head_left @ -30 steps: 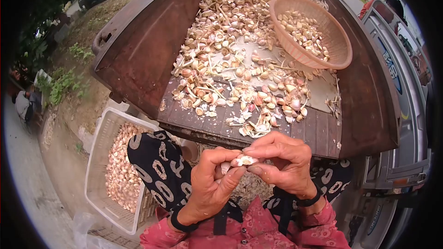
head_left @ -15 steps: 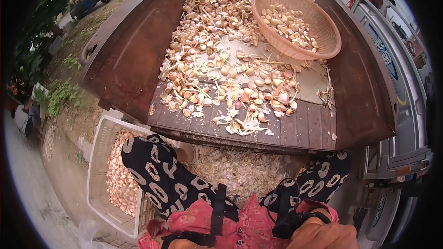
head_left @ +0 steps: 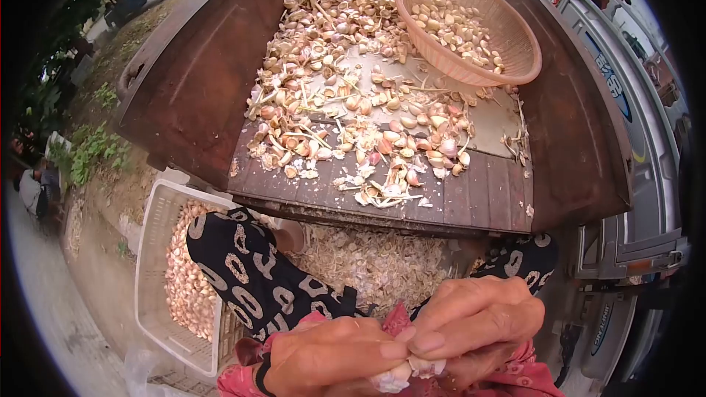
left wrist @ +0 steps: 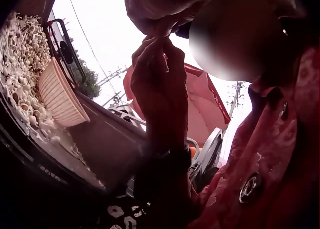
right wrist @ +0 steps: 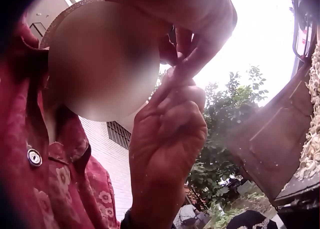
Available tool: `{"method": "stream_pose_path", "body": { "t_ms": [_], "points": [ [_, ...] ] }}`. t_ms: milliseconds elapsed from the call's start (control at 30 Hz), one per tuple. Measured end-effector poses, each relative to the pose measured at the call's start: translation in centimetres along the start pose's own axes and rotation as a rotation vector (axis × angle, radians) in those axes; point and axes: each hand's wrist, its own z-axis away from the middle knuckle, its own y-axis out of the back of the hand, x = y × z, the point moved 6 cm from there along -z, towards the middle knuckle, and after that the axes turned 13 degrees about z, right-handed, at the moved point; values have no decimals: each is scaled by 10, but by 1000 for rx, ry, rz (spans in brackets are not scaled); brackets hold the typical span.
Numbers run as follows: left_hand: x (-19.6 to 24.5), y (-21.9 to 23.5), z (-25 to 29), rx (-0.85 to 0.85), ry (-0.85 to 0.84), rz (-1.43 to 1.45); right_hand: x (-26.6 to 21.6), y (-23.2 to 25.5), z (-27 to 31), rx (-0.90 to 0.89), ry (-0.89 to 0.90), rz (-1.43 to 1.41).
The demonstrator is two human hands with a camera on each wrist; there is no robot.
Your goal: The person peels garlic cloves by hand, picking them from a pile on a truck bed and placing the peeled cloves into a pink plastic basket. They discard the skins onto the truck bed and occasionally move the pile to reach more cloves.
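In the head view both hands are together at the bottom, close to the camera. The left hand (head_left: 334, 359) pinches a whitish garlic piece (head_left: 392, 379) between thumb and curled fingers. From the other side the right hand (head_left: 478, 327) pinches a second pale piece (head_left: 426, 367), the fingertips of both hands touching. In the left wrist view the right hand (left wrist: 160, 94) rises to meet the left hand (left wrist: 162, 9). The right wrist view has the left hand (right wrist: 170, 139) below the right hand (right wrist: 192, 19); the garlic is hidden there.
A rusty metal cart bed (head_left: 573, 147) holds heaped garlic cloves (head_left: 346, 7) and an orange basket (head_left: 471, 66) with cloves. At lower left stands a white crate (head_left: 149, 265) of cloves. Peelings (head_left: 375, 265) cover the ground between the knees. A grey vehicle (head_left: 647, 176) stands at right.
Both hands were low and apart half a second ago; they have come up and together, with garlic at their fingertips. The cart and basket have shifted slightly up and left in view.
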Motion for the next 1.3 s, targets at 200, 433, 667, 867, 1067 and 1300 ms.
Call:
{"method": "stream_pose_path", "body": {
  "t_ms": [200, 433, 667, 867, 1067, 1300],
  "points": [
    [-38, 28, -25, -38, 179, -228, 60, -5, 16, 80, -279, -116],
    [-17, 17, -33, -174, 47, -237, 34, -6, 10, 55, -191, -98],
    [47, -38, -25, -483, -236, 120, -18, -40, 16, 462, 699, -331],
    [44, -43, -27, -406, -272, 169, -43, -7, 16, 191, 602, -294],
    [38, -44, -28, -481, -347, 139, -41, -16, 15, 130, 209, -157],
    [-65, 21, -32, 44, 512, 522, 12, 5, 15, 64, -46, 108]
  ]
}}
